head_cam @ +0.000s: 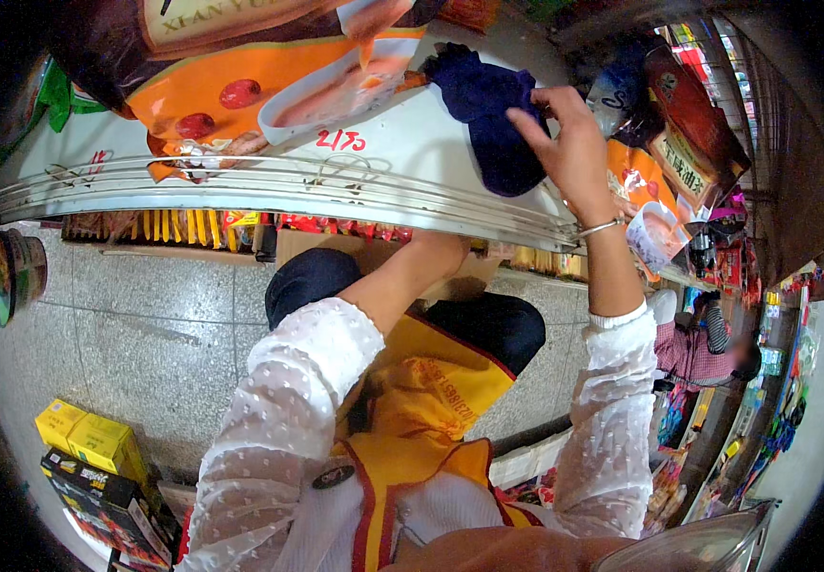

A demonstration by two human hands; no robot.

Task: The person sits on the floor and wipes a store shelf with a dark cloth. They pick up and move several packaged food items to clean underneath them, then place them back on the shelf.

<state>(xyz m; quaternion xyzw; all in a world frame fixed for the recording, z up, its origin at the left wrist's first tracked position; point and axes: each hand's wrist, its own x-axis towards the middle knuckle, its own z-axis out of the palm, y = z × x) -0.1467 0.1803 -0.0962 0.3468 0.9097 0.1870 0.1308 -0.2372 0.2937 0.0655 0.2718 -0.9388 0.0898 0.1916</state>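
My right hand [571, 146] is over the white shelf [398, 154], at the near right side of a crumpled dark blue cloth item [501, 139], maybe a glove or a rag. Thumb and forefinger are spread apart at the cloth's edge; whether they touch it is unclear. A bracelet circles that wrist. My left forearm [398, 279] reaches beneath the shelf's metal front rail [276, 189], and the left hand is hidden there. A cardboard box [312, 247] lies below the rail, beside that forearm. Red handwritten marks are on the shelf surface.
Large orange-and-brown food bags [240, 79] stand on the shelf's left, and another printed bag [691, 129] is at right. Packaged goods [169, 229] fill the lower level. Yellow boxes [101, 440] sit behind at left. A person [698, 350] is beside the right-hand shelving.
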